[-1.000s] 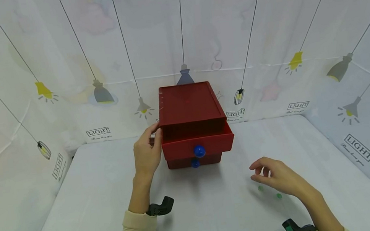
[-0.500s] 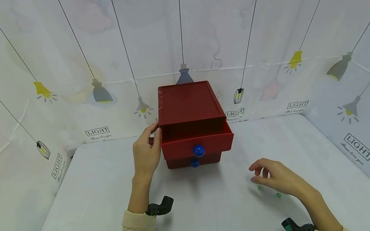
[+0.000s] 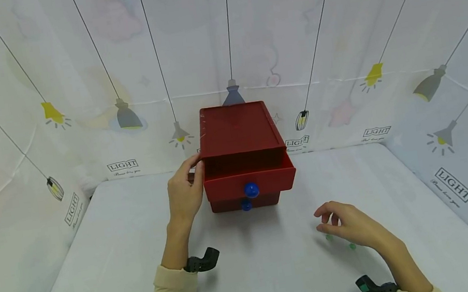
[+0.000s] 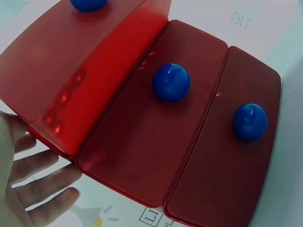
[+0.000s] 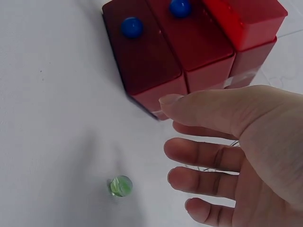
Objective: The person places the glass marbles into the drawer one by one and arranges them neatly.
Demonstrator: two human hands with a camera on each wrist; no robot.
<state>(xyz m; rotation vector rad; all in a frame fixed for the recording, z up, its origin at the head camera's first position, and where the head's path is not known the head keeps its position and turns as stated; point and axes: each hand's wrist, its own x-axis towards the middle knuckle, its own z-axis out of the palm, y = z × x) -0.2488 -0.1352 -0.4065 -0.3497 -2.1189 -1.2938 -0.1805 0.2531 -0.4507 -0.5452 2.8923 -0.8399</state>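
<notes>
A red drawer cabinet (image 3: 238, 128) stands on the table with its top drawer (image 3: 230, 188) pulled partway out. Blue round knobs (image 4: 171, 82) mark the drawer fronts; the lower two drawers are closed. My left hand (image 3: 185, 191) rests along the cabinet's left side, fingers extended and touching it near the upper corner. My right hand (image 3: 348, 222) hovers over the table to the right, fingers loosely bent, with nothing held. Below it lie two small green marbles (image 3: 352, 246); one clear-green marble (image 5: 121, 186) shows in the right wrist view. The open drawer's floor is hidden.
A white-covered table (image 3: 249, 270) carries the cabinet. Behind it and at both sides hangs a pale curtain (image 3: 132, 70) printed with lamps. Both wrists wear black camera mounts (image 3: 203, 261).
Almost nothing differs. The right hand has sunk very slightly toward the table; the left hand, cabinet and drawer stay as they were.
</notes>
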